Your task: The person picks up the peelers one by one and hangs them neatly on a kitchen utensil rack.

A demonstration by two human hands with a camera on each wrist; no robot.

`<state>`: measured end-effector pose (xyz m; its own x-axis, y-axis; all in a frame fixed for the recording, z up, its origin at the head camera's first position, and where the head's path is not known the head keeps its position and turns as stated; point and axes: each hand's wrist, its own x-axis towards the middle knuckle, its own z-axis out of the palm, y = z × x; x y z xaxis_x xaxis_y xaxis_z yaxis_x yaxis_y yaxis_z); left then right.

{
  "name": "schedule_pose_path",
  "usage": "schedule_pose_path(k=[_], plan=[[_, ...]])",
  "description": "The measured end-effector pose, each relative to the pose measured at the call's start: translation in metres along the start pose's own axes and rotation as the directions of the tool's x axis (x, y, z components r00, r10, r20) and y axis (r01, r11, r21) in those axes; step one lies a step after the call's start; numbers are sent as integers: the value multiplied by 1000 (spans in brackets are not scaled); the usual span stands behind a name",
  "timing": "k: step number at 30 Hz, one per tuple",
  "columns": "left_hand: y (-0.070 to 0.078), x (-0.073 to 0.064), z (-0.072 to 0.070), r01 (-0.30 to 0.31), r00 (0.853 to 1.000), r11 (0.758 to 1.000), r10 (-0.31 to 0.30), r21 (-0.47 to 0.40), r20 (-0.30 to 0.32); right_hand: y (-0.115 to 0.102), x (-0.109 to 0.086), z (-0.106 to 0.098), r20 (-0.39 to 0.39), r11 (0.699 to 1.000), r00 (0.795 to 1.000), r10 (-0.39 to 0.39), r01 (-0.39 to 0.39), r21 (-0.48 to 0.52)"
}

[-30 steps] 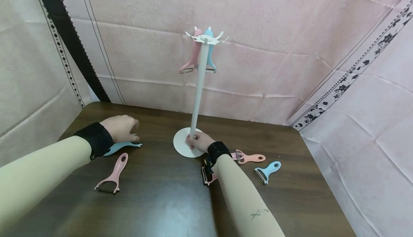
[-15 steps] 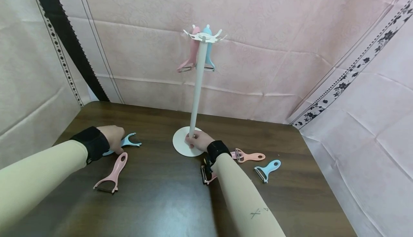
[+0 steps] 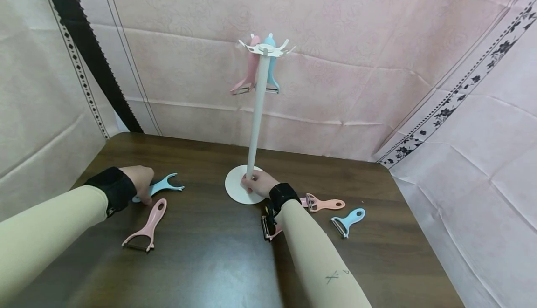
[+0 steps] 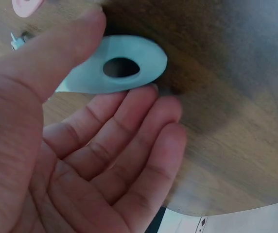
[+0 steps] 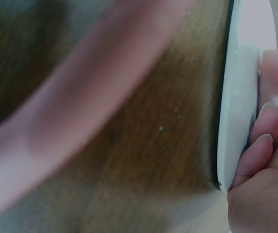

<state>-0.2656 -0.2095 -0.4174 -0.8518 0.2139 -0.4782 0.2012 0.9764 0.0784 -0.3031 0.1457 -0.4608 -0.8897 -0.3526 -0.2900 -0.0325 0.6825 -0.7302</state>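
At the left of the table, my left hand (image 3: 140, 182) has its thumb and fingers on either side of the handle of a light blue peeler (image 3: 163, 186). In the left wrist view the handle's oval hole (image 4: 121, 67) shows past the thumb, with fingertips at the handle's edge. My right hand (image 3: 262, 184) grips the foot of the white stand's pole (image 3: 257, 121), fingers low over its round base (image 3: 235, 186). A pink peeler (image 3: 251, 68) and a blue peeler (image 3: 271, 68) hang from the hooks at the top.
A pink peeler (image 3: 151, 224) lies just in front of my left hand. Right of the stand lie a peach peeler (image 3: 329, 204), a blue peeler (image 3: 350, 220) and a pink peeler (image 3: 274, 232) partly under my right forearm. Cloth walls (image 3: 335, 89) enclose the table's back and sides.
My left hand has come down and left onto the blue peeler's handle, uncovering its forked head. The right hand stays at the stand's foot.
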Motion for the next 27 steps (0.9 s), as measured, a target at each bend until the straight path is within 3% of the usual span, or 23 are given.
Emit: schedule_pose_path(k=[4,11,17,21,27], plan=[[1,-2,-1,8,1000,1000,-8,-14,-1,1,0,1,-9,1000,1000,-4,4,-2],[-1,-7,-2,-76,995,997,74,-19,-65,-2,-5,0,-12,1000,1000,-13,13,12],[-7,-1,-8,-114,988,989,103,-96,-117,-2,-5,0,-12,1000,1000,-7,7,12],[-7,-1,-17,-162,971,981,138,-109,-196,-3,-5,0,-16,1000,1000,-11,11,-3],[2,-6,-28,-241,931,963,194,-120,-308,-2,-5,1,-20,1000,1000,-8,7,-19]])
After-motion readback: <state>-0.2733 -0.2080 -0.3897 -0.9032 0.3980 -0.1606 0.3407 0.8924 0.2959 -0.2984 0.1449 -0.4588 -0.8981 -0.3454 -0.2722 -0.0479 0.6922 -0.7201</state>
